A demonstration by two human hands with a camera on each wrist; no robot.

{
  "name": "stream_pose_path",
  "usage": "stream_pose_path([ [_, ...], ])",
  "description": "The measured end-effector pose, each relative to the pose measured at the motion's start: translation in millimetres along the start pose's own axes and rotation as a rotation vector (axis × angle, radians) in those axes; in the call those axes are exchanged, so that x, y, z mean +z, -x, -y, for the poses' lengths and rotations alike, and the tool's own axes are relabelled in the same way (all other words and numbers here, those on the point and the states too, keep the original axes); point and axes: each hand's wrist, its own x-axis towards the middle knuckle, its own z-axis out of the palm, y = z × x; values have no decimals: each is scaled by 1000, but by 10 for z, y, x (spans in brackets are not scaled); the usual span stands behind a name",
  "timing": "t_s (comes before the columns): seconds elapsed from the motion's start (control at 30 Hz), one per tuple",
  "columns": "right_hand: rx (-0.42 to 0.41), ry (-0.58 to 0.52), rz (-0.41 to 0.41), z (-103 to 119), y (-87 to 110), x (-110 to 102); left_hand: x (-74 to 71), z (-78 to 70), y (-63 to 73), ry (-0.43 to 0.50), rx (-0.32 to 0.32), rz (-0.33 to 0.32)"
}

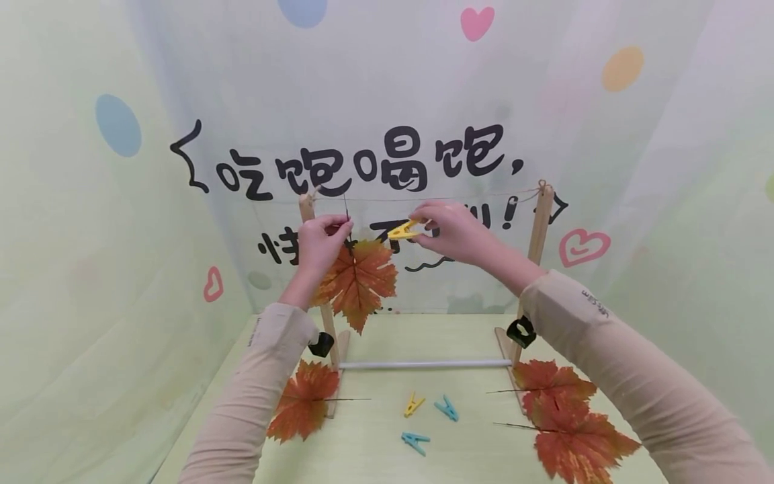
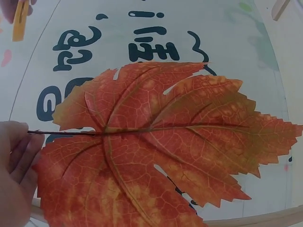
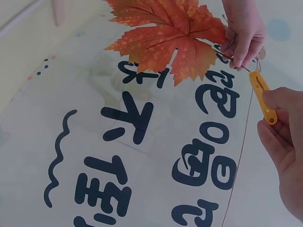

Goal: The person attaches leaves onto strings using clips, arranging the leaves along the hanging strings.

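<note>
My left hand (image 1: 325, 243) pinches the dark stem of an orange-red maple leaf (image 1: 361, 279); the leaf hangs below the fingers and fills much of the left wrist view. Just to the right, my right hand (image 1: 453, 230) holds a yellow clothespin (image 1: 404, 230) between thumb and fingers, its tips pointing toward the leaf stem. A thin string (image 1: 387, 199) runs between two wooden posts, slightly above both hands. In the right wrist view the yellow clothespin (image 3: 262, 98) lies close to the string, near the stem end.
On the table lie a yellow clothespin (image 1: 414, 405) and two blue clothespins (image 1: 447, 408). One maple leaf (image 1: 305, 401) rests at the left, two more (image 1: 577, 440) at the right. A white rod (image 1: 426, 364) joins the bases of the left post (image 1: 327, 316) and right post (image 1: 538, 232).
</note>
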Motion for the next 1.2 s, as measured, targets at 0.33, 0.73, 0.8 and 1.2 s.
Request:
stream_pose_path([
  [0.33, 86, 38, -17, 32, -248, 77, 23, 6, -3, -27, -29, 43],
  [0.73, 68, 108, -83, 45, -472, 153, 47, 13, -14, -10, -39, 43],
  [0.8, 68, 118, -94, 41, -501, 169, 45, 7, -14, 7, -50, 42],
  [1.2, 120, 190, -61, 34, -680, 233, 59, 16, -5, 64, -94, 52],
])
